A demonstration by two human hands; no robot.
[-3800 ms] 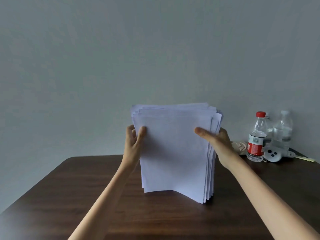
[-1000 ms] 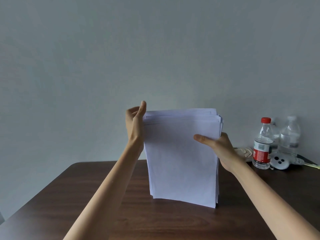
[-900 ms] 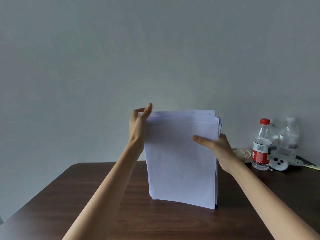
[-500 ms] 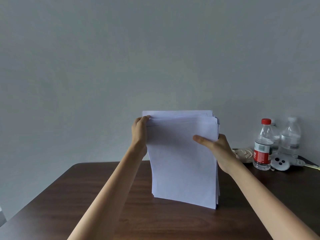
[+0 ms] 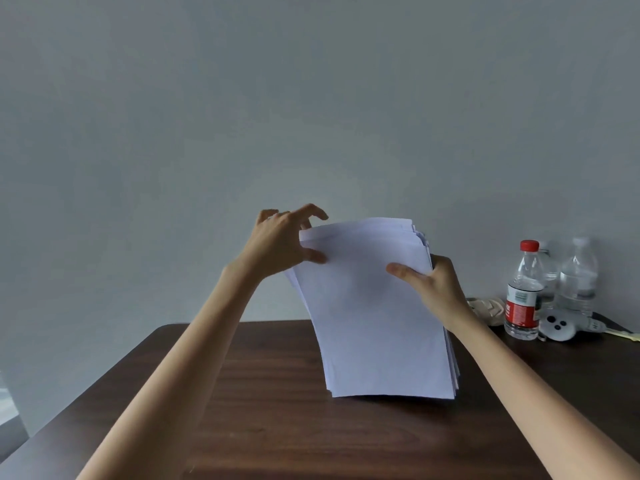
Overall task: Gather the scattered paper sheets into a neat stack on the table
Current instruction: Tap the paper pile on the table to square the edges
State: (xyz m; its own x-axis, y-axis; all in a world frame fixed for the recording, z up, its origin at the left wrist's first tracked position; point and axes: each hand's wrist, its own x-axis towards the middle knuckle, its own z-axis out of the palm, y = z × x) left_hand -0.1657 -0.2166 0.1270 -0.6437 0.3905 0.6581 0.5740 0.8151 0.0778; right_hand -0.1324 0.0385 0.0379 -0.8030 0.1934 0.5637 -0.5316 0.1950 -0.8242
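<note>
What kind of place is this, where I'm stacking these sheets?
Likely a plain office or study room: a dark wooden table against a bare grey wall, with water bottles and a white controller at the table's far right.

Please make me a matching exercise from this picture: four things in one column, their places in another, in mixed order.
1 paper stack
2 left hand
3 right hand
4 red-capped bottle

a holds the stack's right edge
b far right of the table
c stands on edge on the table
d at the stack's top left corner

Pairs: 1-c, 2-d, 3-a, 4-b
</note>
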